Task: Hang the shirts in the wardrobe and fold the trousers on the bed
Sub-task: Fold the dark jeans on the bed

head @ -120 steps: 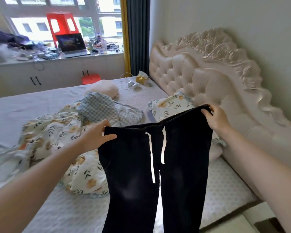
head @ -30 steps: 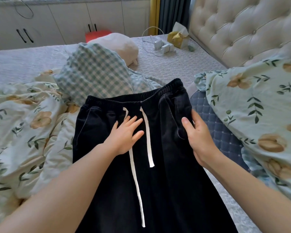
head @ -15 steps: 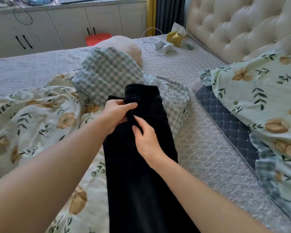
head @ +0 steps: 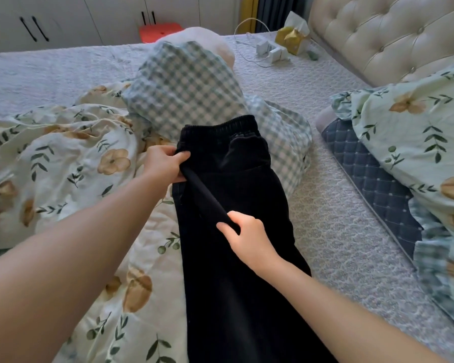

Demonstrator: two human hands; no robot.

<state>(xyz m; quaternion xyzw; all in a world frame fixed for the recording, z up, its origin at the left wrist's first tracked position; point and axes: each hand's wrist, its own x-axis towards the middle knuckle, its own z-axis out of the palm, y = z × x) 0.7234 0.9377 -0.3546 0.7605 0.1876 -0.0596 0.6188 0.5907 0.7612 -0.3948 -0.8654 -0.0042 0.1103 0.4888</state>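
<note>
Black trousers (head: 247, 195) lie lengthwise on the bed (head: 333, 210), folded in half along their length, waistband at the far end. My left hand (head: 163, 163) grips the left edge just below the waistband. My right hand (head: 247, 239) pinches the same edge lower down, at the crotch seam, and a taut ridge of fabric runs between the two hands. The legs run toward me and out of the frame's bottom. No shirt or wardrobe is in view.
A floral duvet (head: 63, 158) with a checked lining (head: 184, 87) is heaped to the left and behind the trousers. Floral pillows (head: 417, 132) lie at the right below the tufted headboard (head: 383, 32). Chargers (head: 270, 52) and a tissue box (head: 291, 38) sit at the far end.
The trousers, laid flat and open a second ago, are now folded leg over leg. My right hand has slid down the left edge toward me, pulling that edge tight.
</note>
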